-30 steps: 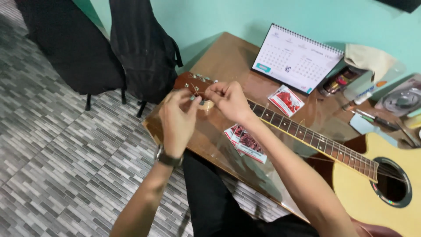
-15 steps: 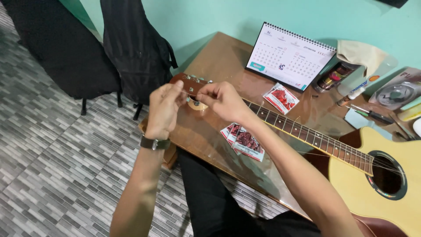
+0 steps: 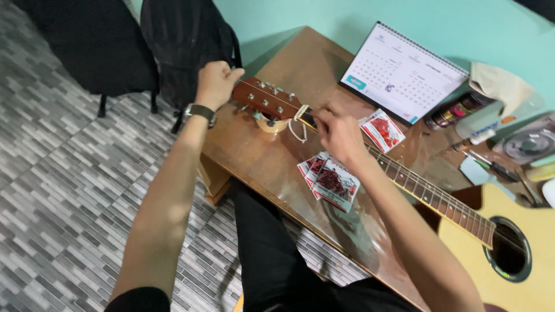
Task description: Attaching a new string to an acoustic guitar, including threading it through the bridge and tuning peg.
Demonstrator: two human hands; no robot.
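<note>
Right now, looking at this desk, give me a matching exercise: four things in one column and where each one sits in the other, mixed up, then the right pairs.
Things:
1. left hand
2. right hand
3. desk calendar
4. red packets

Places:
A. propped against the teal wall at the back of the desk
B. at the tip of the guitar's headstock
C. flat on the desk near its front edge, below the neck
D. on the guitar neck just past the nut

Pairs: 1-B, 2-D, 3-A, 4-C
</note>
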